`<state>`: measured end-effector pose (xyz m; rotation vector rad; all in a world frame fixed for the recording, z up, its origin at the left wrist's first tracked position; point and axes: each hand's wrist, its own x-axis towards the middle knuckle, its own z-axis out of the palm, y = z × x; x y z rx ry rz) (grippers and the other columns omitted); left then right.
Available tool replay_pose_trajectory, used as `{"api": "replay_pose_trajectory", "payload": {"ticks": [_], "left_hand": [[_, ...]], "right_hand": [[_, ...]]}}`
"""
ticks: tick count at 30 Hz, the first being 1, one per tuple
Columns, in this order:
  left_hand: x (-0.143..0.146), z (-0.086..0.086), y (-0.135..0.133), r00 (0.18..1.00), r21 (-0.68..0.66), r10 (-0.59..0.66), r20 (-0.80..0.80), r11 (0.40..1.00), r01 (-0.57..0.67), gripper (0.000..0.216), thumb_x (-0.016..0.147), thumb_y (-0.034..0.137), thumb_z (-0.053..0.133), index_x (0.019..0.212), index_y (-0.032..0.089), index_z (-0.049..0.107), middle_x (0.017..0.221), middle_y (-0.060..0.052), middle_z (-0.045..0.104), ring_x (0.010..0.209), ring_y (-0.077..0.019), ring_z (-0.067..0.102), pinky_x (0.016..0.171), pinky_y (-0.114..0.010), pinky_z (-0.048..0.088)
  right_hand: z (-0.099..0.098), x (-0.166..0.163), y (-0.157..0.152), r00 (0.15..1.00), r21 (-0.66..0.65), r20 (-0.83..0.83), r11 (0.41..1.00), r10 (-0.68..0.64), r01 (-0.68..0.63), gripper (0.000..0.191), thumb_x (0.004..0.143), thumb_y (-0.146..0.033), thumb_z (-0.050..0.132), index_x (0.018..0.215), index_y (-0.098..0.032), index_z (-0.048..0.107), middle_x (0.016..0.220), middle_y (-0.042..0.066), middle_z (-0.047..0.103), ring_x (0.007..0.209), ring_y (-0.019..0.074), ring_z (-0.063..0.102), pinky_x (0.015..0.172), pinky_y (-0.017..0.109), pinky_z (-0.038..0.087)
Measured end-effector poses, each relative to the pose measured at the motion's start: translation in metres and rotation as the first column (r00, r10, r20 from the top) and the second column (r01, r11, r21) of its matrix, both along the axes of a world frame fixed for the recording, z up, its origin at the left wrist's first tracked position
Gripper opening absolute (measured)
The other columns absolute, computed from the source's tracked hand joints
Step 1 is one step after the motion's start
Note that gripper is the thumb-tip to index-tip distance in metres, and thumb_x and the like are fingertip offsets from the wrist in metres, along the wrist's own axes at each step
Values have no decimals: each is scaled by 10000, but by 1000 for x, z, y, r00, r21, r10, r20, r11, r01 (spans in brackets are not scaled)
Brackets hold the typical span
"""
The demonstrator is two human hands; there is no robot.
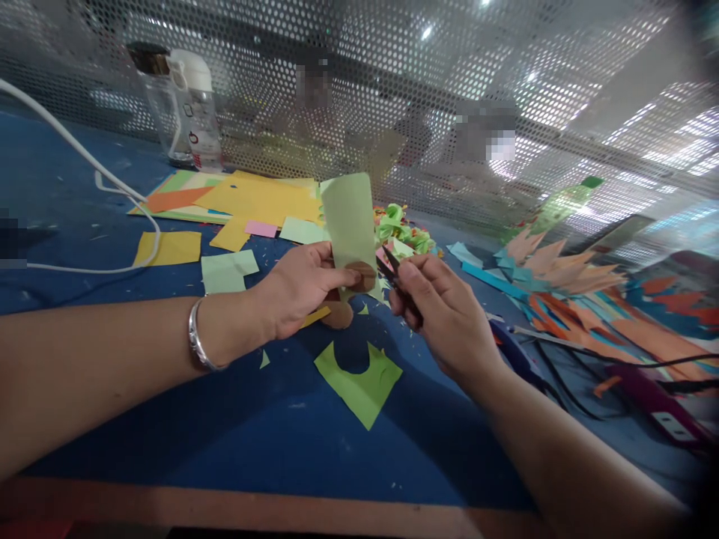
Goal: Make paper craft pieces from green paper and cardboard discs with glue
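My left hand [303, 288] pinches the lower edge of an upright pale green paper strip [349, 221] with a rounded top. A silver bracelet [198, 337] circles that wrist. My right hand [443, 314] is closed around small dark scissors [393, 271], their blades touching the strip's lower right edge. Beneath the hands, a bright green paper offcut [359, 382] with a curved cut-out lies on the blue table cover [225, 434].
Yellow, orange and green paper sheets [247, 198] lie at the back left beside a clear bottle [188, 112] and a white cable [84, 161]. Orange and teal cut paper [562, 277] piles up at right with dark cables [607, 359]. A perforated metal screen [393, 90] closes the far side.
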<state>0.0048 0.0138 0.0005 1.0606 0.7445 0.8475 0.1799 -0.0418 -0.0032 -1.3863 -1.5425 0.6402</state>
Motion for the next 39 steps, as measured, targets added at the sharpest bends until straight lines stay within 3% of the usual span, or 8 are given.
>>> {"api": "replay_pose_trajectory", "payload": {"ticks": [6,10,17,25,33,39], "left_hand": [[-1,0,0,998,42,53,-17,998,-53,209,741,97,713,942,131,666,879,-67,725,722,-133,646,588,-235,427],[-1,3,-3,999,34,27,33,999,-28,238,725,84,721,946,132,645,872,-57,721,726,-137,658,575,-227,412],[-2,3,-3,1000,74,18,-3,997,-18,312,736,99,722,958,178,518,805,-47,713,723,-173,683,545,-228,410],[-4,0,-5,999,212,-7,-43,977,16,350,747,156,727,983,196,472,773,-27,713,645,-142,654,516,-213,369],[-5,3,-5,998,190,-25,-57,981,35,346,748,134,714,994,194,478,763,-30,725,571,-123,622,506,-212,376],[-5,3,-4,999,235,-2,-47,972,13,345,751,111,697,966,205,443,699,-9,706,653,-163,686,614,-261,482]], "right_hand": [[1,2,-2,1000,-47,18,999,3,-2,329,952,-518,527,836,-211,555,590,-48,525,473,77,397,450,222,310],[2,1,-3,998,-97,-58,995,28,-33,316,906,-517,599,925,-201,606,585,-55,470,483,80,362,430,222,253],[1,2,-3,980,-143,-183,983,85,-112,310,900,-506,617,902,-199,578,577,-76,397,466,66,276,427,233,166],[1,9,-4,991,-127,-85,986,101,-112,328,902,-523,606,958,-200,593,586,-72,404,492,86,307,466,242,232],[1,12,-4,994,-122,-48,987,100,-106,299,907,-500,608,906,-202,599,613,-58,429,517,90,333,480,236,266],[3,14,-4,995,-120,15,988,97,-94,309,899,-513,613,907,-204,620,651,-35,467,563,106,403,498,235,312]]}}
